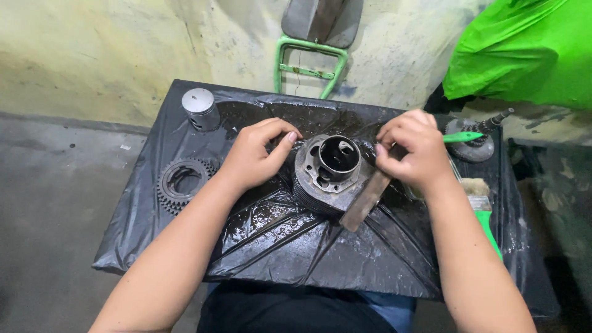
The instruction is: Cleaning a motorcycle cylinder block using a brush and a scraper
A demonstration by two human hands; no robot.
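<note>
Two bare hands working on a finned engine cylinder [330,172] lying near the middle of a tray lined with black plastic sheet [277,240].

The left hand [256,154] is resting against the cylinder's left side, fingers curled loosely and closed on nothing that can be seen. The right hand [412,148] is pinching the upper end of a flat metal scraper [365,202], fingers closed on it, the blade slanting down toward the near edge and lying against the cylinder's right side. A silver piston [200,108] is standing at the far left corner, a toothed gear ring [179,184] is lying by the left edge, and a green-handled brush [481,203] is lying along the right edge.
</note>
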